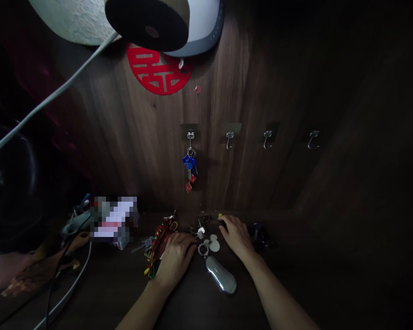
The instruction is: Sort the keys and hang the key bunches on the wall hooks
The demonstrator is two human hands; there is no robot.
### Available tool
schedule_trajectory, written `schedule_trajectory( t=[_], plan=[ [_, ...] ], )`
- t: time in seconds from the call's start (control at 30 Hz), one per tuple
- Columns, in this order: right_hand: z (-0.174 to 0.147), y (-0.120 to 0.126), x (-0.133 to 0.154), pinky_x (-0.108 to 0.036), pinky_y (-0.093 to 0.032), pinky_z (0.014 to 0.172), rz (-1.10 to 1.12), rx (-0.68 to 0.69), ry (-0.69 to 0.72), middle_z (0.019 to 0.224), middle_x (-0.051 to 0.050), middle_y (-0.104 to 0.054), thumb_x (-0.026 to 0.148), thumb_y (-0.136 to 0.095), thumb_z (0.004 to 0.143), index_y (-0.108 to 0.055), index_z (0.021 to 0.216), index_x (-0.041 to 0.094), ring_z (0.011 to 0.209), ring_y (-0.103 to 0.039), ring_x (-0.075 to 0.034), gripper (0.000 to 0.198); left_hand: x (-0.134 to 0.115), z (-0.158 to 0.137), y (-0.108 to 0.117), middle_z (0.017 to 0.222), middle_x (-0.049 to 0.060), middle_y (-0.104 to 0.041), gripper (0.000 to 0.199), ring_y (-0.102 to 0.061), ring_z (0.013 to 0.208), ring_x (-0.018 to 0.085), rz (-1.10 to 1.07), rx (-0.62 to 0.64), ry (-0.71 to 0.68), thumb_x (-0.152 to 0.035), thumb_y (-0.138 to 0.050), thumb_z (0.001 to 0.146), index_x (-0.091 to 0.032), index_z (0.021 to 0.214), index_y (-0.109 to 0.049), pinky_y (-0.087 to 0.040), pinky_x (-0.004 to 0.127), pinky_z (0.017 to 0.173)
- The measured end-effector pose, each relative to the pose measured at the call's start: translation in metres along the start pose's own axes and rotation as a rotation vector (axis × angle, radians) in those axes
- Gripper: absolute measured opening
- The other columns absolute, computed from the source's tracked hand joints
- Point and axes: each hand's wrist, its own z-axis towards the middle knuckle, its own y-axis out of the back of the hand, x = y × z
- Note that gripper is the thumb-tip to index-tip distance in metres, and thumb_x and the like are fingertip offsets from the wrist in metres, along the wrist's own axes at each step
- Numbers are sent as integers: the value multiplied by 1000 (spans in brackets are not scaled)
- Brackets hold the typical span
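The right hand's fingers are parted and loosely curled, with nothing visibly gripped; the left hand's fingers rest against a corded key bunch, and whether they grasp it I cannot tell. Between the hands on the tabletop lies the silver key fob, nearer the person than the fingers, its long axis slanting from its ring, closest to the left fingers, toward the right forearm. Beyond, blue-tagged keys hang on the wall.

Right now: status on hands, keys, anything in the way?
Left hand overlaps red bundle, grip unclear. Right hand loosely open near small yellow piece. Blue-tagged keys hang on leftmost hook. Silver fob lies between the forearms.
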Motion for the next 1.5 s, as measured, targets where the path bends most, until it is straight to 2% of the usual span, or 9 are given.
schedule_trajectory(
  t=[0.17,0.4,0.5,0.6,0.73,0.87,1.17,1.3,1.5],
  plan=[
    [-1,3,3,-33,-35,75,-18,-21,27,92,-4,-66,17,-55,78,-60,90,25,91,-54,-23,16,-2,0,3,93,4,-68,18,-60,92,23,-7,-31,-1,-19,-48,86,-24,89,-65,-43,43,89],
    [2,9,6,-33,-35,77,72,-76,22,82,-2,-68,11,-52,74,-63,82,24,86,-56,-22,19,-1,-1,2,90,3,-68,18,-61,89,22,-13,-56,-6,-18,-47,86,-24,89,-64,-44,42,89],
    [5,12,8,-34,-38,77,232,-130,-15,80,-2,-67,12,-49,72,-63,79,23,84,-58,-22,18,0,-1,1,91,3,-68,19,-60,90,22,-24,-68,-1,-17,-46,86,-23,91,-63,-43,43,90],
    [7,19,15,-33,-42,76,538,-158,-64,78,-2,-66,18,-48,72,-62,80,21,79,-59,-20,16,1,-1,0,94,4,-68,20,-59,93,22,-50,-97,14,-18,-45,87,-24,97,-62,-43,43,90],
    [4,30,31,-28,-45,70,900,-41,-53,77,-2,-63,28,-51,75,-62,85,20,74,-59,-17,17,-2,0,0,107,5,-65,27,-56,103,23,-155,-123,18,-24,-45,89,-26,114,-56,-43,42,92],
    [-3,34,46,-25,-45,67,1071,135,-15,79,-1,-61,32,-53,78,-62,88,20,76,-58,-16,18,-8,0,-4,117,6,-61,34,-55,109,22,-339,-103,54,-28,-49,88,-26,122,-51,-44,39,94],
    [-11,34,63,-23,-45,64,1223,246,-8,79,0,-60,32,-59,77,-62,87,20,73,-56,-14,17,-6,2,-9,111,5,-64,28,-57,106,21,-519,-131,171,-28,-53,85,-23,112,-56,-44,35,93],
    [-12,36,65,-23,-46,66,1219,240,-20,79,0,-62,34,-61,76,-63,88,20,75,-58,-14,18,-4,2,-9,95,3,-66,21,-61,91,18,-567,-133,195,-34,-50,86,-21,101,-58,-47,30,83],
    [-13,34,66,-24,-48,63,1263,292,-48,74,0,-63,40,-59,77,-63,88,20,69,-60,-14,23,-4,6,-9,85,2,-65,26,-60,81,16,-770,-132,235,-41,-47,86,-18,94,-57,-49,26,75]
  ],
)
